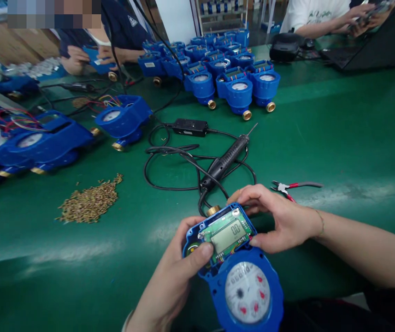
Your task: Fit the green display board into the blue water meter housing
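Note:
A blue water meter (244,290) with a round white dial rests at the near edge of the green table (338,138). Its open top holds a green circuit board with an LCD screen (228,234). My left hand (173,272) grips the meter's left side, thumb pressed on the board's lower left corner. My right hand (280,219) curls round the meter's upper right corner, fingers on the board's far edge and thumb at its right side. A brass fitting (213,210) shows just behind the meter.
An electric screwdriver (226,159) with looped black cable and adapter (190,127) lies ahead. Red-handled cutters (292,186) lie at right, a heap of brass screws (91,201) at left. Several blue meters (238,87) crowd the back and left. Other people work across the table.

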Tool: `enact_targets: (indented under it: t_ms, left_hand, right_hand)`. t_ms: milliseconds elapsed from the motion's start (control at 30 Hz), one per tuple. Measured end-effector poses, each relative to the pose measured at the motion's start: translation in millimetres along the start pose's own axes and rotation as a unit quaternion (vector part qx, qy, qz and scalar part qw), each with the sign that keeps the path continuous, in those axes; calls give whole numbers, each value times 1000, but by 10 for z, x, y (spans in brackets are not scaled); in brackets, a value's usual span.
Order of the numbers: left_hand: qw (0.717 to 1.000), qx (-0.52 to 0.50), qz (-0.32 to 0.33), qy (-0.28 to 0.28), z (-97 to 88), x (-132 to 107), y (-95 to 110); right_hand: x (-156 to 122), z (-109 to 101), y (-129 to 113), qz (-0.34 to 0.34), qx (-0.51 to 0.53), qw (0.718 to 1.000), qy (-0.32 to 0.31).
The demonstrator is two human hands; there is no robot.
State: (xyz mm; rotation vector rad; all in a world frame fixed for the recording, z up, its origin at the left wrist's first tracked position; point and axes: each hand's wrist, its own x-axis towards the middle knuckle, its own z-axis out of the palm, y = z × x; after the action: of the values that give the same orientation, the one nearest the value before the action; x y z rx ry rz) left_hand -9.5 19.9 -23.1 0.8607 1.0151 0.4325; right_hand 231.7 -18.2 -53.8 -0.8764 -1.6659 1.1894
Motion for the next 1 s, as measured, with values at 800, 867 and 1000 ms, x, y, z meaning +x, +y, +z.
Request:
enact_targets:
  t_ms: [800, 867, 1000]
  left_hand:
    - [996, -26, -13, -83, 14, 158, 84]
    - [995, -28, -15, -97, -4, 155, 83]
    - [990, -32, -21, -133, -64, 168, 82]
  right_hand:
    - [-229, 220, 68, 124, 198, 971, 56]
    - [-245, 236, 67, 130, 208, 967, 62]
    - [-260, 165, 81, 165, 215, 962, 28]
